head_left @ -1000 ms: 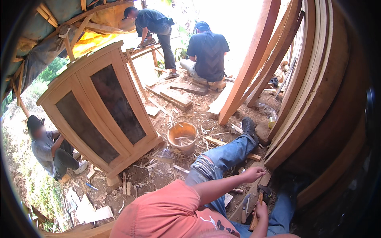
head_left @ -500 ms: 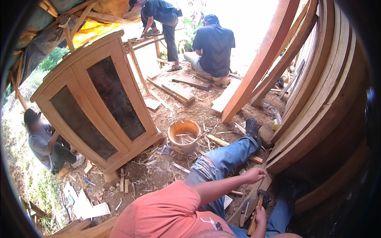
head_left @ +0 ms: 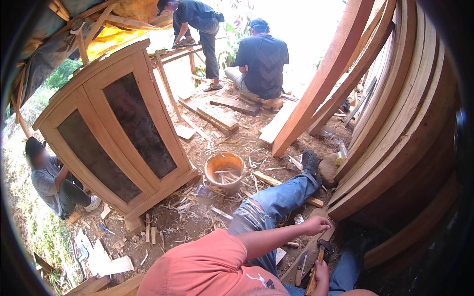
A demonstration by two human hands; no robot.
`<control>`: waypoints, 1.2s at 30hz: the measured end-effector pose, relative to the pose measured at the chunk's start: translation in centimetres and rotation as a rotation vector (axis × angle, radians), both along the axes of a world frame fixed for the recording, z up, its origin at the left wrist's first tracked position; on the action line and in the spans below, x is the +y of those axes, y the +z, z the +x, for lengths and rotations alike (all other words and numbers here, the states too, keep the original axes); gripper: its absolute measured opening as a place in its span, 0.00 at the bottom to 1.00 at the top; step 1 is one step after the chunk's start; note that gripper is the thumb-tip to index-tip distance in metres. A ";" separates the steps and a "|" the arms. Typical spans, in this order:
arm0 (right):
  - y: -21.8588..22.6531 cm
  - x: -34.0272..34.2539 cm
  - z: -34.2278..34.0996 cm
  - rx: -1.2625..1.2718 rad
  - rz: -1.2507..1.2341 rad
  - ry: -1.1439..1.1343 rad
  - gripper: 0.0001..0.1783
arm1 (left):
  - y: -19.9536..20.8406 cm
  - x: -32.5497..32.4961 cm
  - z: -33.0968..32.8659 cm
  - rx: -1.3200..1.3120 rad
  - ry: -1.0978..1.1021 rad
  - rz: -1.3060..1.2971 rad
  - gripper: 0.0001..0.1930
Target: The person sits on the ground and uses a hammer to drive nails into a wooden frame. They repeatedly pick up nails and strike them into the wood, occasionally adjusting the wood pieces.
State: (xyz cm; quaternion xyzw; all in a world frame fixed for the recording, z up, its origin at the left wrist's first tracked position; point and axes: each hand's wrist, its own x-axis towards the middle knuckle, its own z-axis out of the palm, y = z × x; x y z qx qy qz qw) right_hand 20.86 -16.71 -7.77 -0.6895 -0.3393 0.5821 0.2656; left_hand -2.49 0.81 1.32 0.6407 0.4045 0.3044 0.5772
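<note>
My left hand [head_left: 317,225] is closed in a pinch above a narrow wooden board [head_left: 312,245] lying by my legs; whatever its fingertips hold is too small to make out. Lower down, my right hand [head_left: 321,272] grips the wooden handle of a hammer [head_left: 321,254]. The hammer's dark head points up toward my left hand and sits a little below it, apart from it. A thin tool with a wooden handle [head_left: 298,275], chisel-like in shape, rests on the board beside the hammer.
Curved timber beams [head_left: 395,133] lean close on my right. Ahead stands an orange-lined bucket [head_left: 225,170] with wood scraps; a framed wooden cabinet [head_left: 118,133] tilts at left. Shavings cover the ground. One person [head_left: 261,59] sits ahead, another [head_left: 195,29] bends over a bench, a third [head_left: 49,177] crouches left.
The whole view has shifted slightly. My left hand stays pinched near the board's end, and the hammer remains in my right hand, its head slightly lower in the picture.
</note>
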 end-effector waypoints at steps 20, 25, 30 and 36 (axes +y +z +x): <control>0.5 -0.1 -0.7 -0.297 0.073 0.031 0.30 | 0.9 -0.6 4.6 -0.113 0.162 -0.133 0.09; -0.2 0.4 -0.3 -0.033 0.110 -0.132 0.30 | 1.1 -0.7 4.8 0.009 0.130 -0.093 0.10; 2.8 0.6 1.3 0.647 0.135 -0.385 0.16 | 1.9 -1.0 4.0 -0.037 0.150 -0.162 0.11; 6.5 -0.3 -0.2 0.590 0.179 -0.449 0.16 | 2.6 -0.2 3.1 0.003 0.055 -0.179 0.15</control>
